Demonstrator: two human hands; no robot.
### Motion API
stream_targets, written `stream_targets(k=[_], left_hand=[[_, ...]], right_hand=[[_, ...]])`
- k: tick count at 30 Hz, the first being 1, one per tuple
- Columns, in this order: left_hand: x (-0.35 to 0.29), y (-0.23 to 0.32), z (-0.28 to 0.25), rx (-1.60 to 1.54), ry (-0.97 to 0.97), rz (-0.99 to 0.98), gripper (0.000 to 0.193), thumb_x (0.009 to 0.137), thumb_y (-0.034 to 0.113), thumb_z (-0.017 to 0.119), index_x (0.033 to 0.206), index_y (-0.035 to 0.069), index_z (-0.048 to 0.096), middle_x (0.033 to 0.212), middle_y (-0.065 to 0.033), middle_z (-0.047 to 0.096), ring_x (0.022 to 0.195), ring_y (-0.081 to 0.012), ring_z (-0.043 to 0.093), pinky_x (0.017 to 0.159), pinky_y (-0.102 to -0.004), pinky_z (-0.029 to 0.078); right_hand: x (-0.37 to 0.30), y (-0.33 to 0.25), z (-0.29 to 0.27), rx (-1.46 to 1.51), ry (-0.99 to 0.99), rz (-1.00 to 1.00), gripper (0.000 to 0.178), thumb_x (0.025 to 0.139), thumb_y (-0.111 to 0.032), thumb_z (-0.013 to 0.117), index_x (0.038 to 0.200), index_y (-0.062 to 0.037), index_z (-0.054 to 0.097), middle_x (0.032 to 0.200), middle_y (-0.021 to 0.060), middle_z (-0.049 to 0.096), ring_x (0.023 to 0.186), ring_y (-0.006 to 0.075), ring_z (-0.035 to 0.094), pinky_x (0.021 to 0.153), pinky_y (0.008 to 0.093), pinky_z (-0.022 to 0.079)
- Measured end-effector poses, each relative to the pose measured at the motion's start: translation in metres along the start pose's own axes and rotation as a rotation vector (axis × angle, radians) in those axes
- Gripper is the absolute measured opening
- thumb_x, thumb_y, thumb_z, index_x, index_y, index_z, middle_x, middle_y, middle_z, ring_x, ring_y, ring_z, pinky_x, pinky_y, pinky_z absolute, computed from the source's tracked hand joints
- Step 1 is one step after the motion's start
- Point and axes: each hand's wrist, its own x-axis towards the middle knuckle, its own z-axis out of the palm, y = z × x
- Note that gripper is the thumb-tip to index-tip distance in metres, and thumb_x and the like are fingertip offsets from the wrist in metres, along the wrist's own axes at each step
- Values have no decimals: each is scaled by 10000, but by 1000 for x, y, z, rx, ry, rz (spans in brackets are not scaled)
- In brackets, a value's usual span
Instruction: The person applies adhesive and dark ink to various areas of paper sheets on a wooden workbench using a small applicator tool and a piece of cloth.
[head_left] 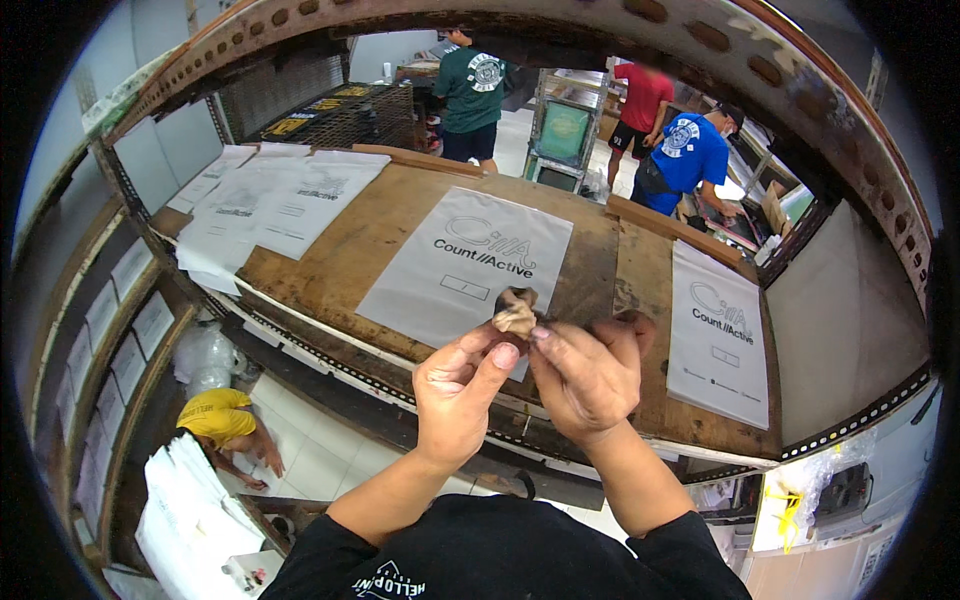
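I have both hands up over the near side of the counter [400,212], and between them is a crumpled beige rag [517,318] with dark stains. My left hand [455,390] pinches it from the left between thumb and index finger; my right hand [590,375] pinches its right edge with the fingertips, the other fingers curled. The rag is in the air, in front of the lower right part of a flat white printed piece [395,285] lying on the brown board. A second printed piece [705,375] lies to my right and more white pieces [320,190] overlap at the far left; whether they are bags or single sheets I can't tell. Down to my left, the shelf rack [180,328] holds white sheets [128,362] side by side in its compartments. Near its foot sits a bundle of clear plastic [207,358], its contents too blurred to make out, beside a person in a yellow shirt [215,415] bending low, and a white stack [185,520] is nearer me. Beyond the counter, a dark wire rack [388,112] carries dark pieces with yellow print [315,112] on top, and a metal trolley [540,90] holds a green panel [563,133]. Three people stand back there, in dark green [472,90], red [642,92] and blue [695,150] shirts.
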Motion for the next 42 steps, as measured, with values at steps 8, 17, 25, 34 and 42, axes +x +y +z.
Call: stream_targets(k=[8, 17, 25, 34, 42], left_hand=[[8, -4, -3, -291, 29, -137, 280, 1035, 30, 591, 1296, -50, 653, 1260, -117, 699, 1126, -173, 656, 996, -326, 516], [12, -20, -4, 87, 58, 89, 213, 1000, -8, 624, 1204, -53, 668, 1196, -140, 708, 1121, -186, 657, 997, -356, 528], [12, -8, -8, 355, 30, 277, 308, 964, -51, 668, 1270, -88, 657, 1164, -121, 658, 1021, -178, 668, 931, -319, 549], [10, -3, -21, 351, 42, 258, 289, 966, -72, 649, 1254, -92, 663, 1173, -132, 679, 1025, -171, 671, 906, -308, 557], [5, -3, -19, 69, 153, 66, 199, 951, -78, 685, 1137, -67, 617, 1067, -115, 717, 977, -147, 686, 897, -305, 570]], right_hand=[[14, -5, -10, 17, -181, 2, 334, 703, -98, 851, 1031, -120, 789, 1016, 33, 768, 867, 241, 587, 910, 433, 395], [17, 16, -25, 225, -244, 172, 351, 737, -145, 873, 1072, -104, 780, 1125, 56, 744, 944, 266, 622, 863, 412, 447], [17, 13, -8, 263, -182, 115, 405, 720, -139, 884, 1112, -129, 783, 1082, 51, 741, 903, 245, 615, 852, 410, 427], [16, 8, 0, 202, -229, 87, 379, 715, -152, 892, 1083, -152, 799, 1094, 64, 743, 915, 254, 616, 874, 423, 421], [8, 5, -3, 346, -350, 234, 473, 707, -226, 891, 1163, -166, 784, 1195, 79, 731, 1071, 279, 625, 953, 449, 398]])
